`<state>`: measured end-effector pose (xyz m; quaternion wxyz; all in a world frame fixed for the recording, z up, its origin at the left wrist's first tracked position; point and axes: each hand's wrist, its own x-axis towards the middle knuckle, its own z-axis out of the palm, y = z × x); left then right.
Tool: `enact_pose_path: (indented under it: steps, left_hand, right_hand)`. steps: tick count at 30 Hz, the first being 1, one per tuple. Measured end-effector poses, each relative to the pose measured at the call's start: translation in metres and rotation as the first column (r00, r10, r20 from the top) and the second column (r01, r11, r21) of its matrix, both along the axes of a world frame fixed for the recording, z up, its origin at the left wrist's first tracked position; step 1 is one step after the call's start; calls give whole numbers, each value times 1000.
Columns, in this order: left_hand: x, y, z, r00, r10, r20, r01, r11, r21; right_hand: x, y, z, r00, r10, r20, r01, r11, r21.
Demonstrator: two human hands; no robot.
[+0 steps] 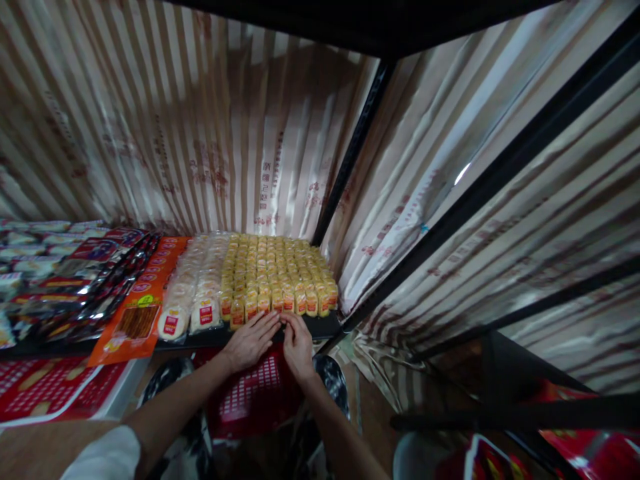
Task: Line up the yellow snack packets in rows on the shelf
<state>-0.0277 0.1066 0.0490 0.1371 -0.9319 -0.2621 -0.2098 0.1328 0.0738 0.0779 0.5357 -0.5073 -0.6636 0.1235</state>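
Note:
Many small yellow-wrapped snack packets (280, 267) stand in tight rows on a black shelf (327, 327). My left hand (253, 341) lies at their front edge, fingers stretched out towards the front row. Close beside it, my right hand (296, 343) reaches to the same front row with fingers slightly bent, and its fingertips nearly meet those of the left. Neither hand visibly holds a packet; whether the fingertips press on the wrappers is hard to see. Left of the yellow packets are rows of clear-wrapped round white pastries (206, 312) with red labels.
An orange snack bag (137, 313) and dark glossy packs (100, 273) lie further left. Below my hands is a red plastic basket (255, 393). Black shelf posts (357, 153) stand in front of a striped fabric curtain (250, 120). Red packages (590, 440) are at the lower right.

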Motion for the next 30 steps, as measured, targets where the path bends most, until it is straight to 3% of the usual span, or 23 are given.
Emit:
enact_pose_path:
  steps: [11,17,23,26,30]
  left_hand:
    - [-10,25,0,997,-50,-64,46,997,-58]
    - [-7,25,-5,999,-43,-16,42,996,-79]
    - [-5,26,-16,998,-25,66,33,991,-128]
    - [-3,26,-17,996,9,87,5,987,-158]
    - [-1,25,-15,997,16,82,0,980,-197]
  right_hand:
    - [-2,12,2,1000,-14,3,14,999,36]
    - [-7,34,6,964,-15,264,3,999,44]
    - [-15,57,16,807,54,588,-1,996,-91]
    - [-19,61,18,755,124,644,-17,986,-169]
    - [-26,65,24,765,116,633,6,982,-187]
